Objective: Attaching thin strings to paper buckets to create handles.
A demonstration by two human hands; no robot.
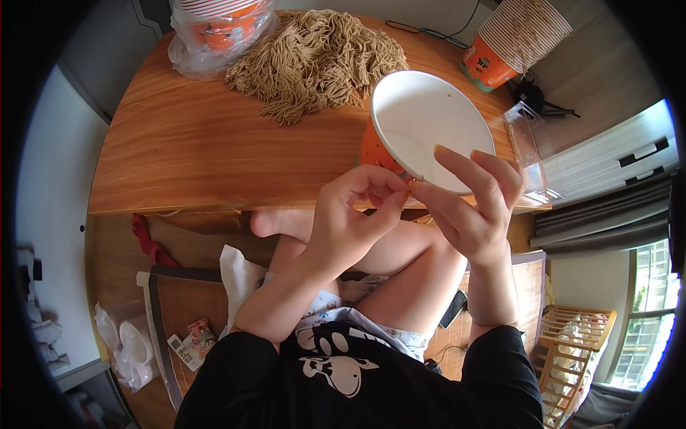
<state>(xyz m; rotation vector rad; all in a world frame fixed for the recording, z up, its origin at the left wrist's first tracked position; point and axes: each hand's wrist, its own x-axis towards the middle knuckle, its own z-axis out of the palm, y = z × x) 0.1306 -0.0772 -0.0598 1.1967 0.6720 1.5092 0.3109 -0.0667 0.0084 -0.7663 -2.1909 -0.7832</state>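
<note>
Black shirt (pixel 400 393), left fingers (pixel 371 175) pinched, right fingers (pixel 446 204), grip unclear, before orange bucket (pixel 425 121), yarn heap (pixel 318 61) beyond.

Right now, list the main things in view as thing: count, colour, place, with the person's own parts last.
Table: one, brown, upper middle
Open bucket: one, orange and white, table's right front
Bagged buckets: one stack, orange, upper left
Loose buckets: one stack, orange, upper right
Yarn: one pile, tan, table's back centre
Clear box: one, colourless, table's right
Remote: one, white, lower left
Phone: one, black, right of the thighs
Curtain: one, grey, far right
Railed frame: one, light wood, lower right
Shirt: one, black, bottom centre
Left hand, right hand: two, bare, by bucket's near rim
</note>
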